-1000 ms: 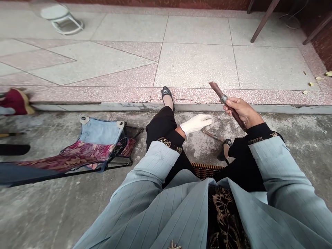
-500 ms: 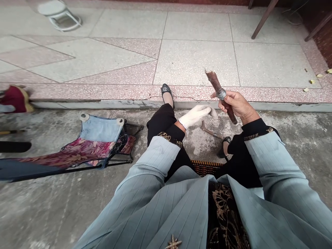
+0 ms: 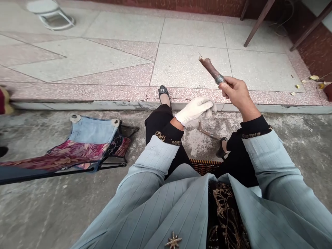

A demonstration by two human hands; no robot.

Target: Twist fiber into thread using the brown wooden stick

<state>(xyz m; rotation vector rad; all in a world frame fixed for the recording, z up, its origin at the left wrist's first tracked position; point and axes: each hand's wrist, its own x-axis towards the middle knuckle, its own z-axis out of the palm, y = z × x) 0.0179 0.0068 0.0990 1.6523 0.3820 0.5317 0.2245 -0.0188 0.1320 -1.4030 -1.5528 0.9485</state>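
Observation:
My right hand [image 3: 238,93], without a glove, is closed around a short brown stick [image 3: 209,65]. The stick tilts up and to the left, its broken end on top. Silvery wire [image 3: 219,79] is wound tightly about its middle, just past my thumb; a thin loose strand pokes out at the broken tip. My left hand [image 3: 198,107] wears a white knitted glove and hovers below and left of the stick, apart from it. Its fingers are curled together, and I cannot see what, if anything, is in them. A second branch [image 3: 207,132] lies on the concrete beneath my hands.
A low folding chair [image 3: 94,129] with blue and flowered cloth stands to my left. Ahead runs a stone step [image 3: 124,104] up to a tiled floor. A white stool [image 3: 55,15] stands at the back left, wooden legs [image 3: 259,24] at the back right. Woven wicker [image 3: 206,166] shows beneath me.
My right hand has lifted the stick up and slightly left, its wrist turned so the fingers now cover the lower end. My left hand has risen slightly. The view has shifted a little.

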